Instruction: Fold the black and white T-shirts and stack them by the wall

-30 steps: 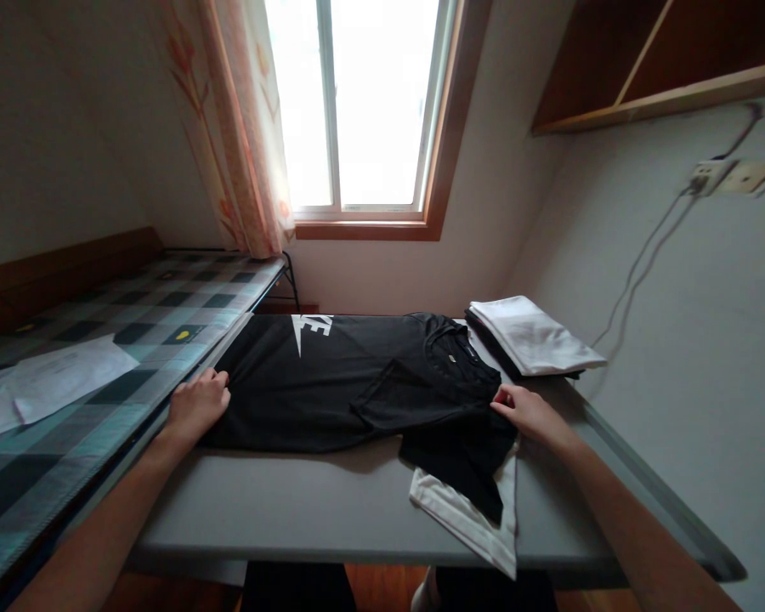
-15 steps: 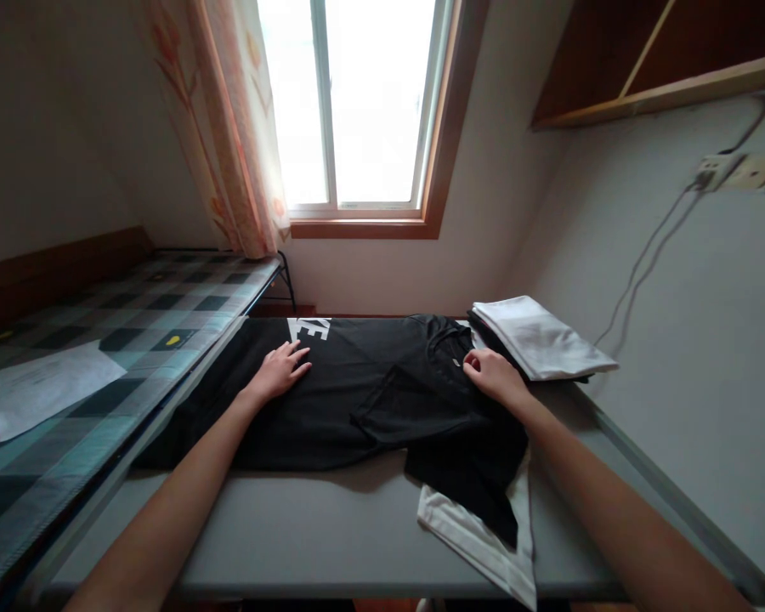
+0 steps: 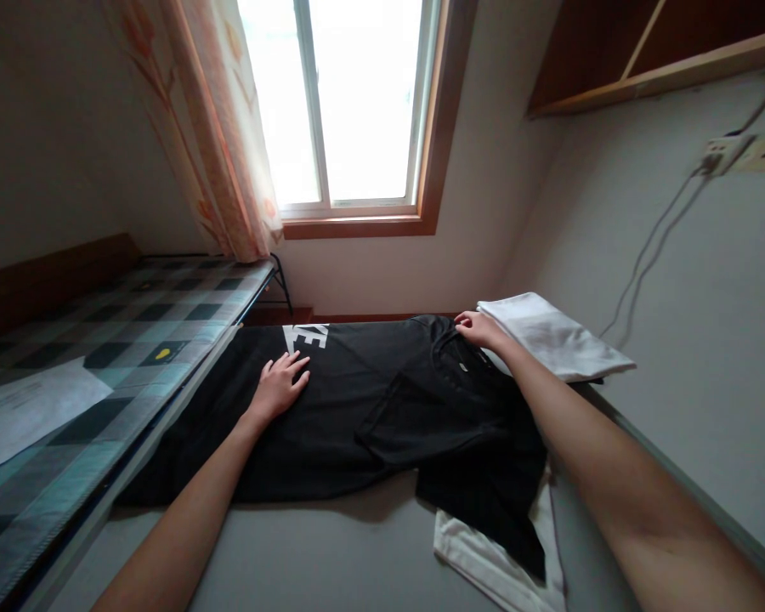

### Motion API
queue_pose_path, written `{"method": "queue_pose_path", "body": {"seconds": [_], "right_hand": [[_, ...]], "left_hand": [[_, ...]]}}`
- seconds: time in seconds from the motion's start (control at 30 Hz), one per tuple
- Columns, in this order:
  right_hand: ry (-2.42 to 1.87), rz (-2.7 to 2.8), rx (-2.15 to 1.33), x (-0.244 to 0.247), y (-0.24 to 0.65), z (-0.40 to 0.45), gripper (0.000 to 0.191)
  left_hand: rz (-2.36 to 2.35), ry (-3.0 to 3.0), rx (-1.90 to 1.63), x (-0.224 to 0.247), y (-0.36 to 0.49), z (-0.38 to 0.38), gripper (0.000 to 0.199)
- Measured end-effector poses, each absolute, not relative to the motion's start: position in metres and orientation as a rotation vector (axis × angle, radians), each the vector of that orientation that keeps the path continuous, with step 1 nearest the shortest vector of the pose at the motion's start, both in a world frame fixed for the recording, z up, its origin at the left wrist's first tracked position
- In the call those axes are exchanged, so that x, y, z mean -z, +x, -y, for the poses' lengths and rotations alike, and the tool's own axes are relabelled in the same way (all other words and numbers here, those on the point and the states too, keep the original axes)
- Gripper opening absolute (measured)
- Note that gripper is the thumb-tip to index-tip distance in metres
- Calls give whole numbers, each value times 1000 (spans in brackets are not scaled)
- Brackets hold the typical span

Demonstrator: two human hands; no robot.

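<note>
A black T-shirt [image 3: 344, 408] with white letters lies across the grey table, its sleeve toward the front right. White cloth [image 3: 484, 561] sticks out from under that sleeve. My left hand [image 3: 279, 387] rests on the shirt just below the letters, fingers spread. At the shirt's collar, near the far edge, my right hand [image 3: 481, 330] has its thumb and fingers pinched on the black fabric. Right beside it is a folded white cloth [image 3: 548, 336] on top of something black.
On the left stands a bed with a checked cover [image 3: 191, 293], a white paper [image 3: 44, 408] lying on it. A curtain [image 3: 210, 127] hangs by the window. A shelf [image 3: 650, 81] and a socket with cables [image 3: 720, 157] are on the right.
My right hand has moved up along the collar toward the far edge of the shirt. My left hand stays on the shirt near the letters. The view has shifted slightly.
</note>
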State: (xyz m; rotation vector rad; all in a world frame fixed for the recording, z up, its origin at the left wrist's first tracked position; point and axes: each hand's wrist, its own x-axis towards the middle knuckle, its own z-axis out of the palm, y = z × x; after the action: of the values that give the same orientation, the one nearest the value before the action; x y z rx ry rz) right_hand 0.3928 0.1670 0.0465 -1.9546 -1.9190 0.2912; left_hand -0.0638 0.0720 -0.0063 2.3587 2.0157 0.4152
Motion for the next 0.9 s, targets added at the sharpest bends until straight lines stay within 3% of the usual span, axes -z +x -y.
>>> {"method": "queue_pose_path", "body": {"seconds": [0.43, 0.73, 0.9], "right_hand": [[-2117, 1854, -333, -30, 375, -215, 37], [-1890, 1726, -546, -26, 376, -228, 16], [-1807, 1580, -609, -26, 372, -221, 22]], "left_hand": [[-2046, 2380, -491, 10, -64, -74, 41], [-2043, 2388, -541, 11, -65, -74, 40], [-2040, 2375, -544, 9, -64, -73, 40]]}}
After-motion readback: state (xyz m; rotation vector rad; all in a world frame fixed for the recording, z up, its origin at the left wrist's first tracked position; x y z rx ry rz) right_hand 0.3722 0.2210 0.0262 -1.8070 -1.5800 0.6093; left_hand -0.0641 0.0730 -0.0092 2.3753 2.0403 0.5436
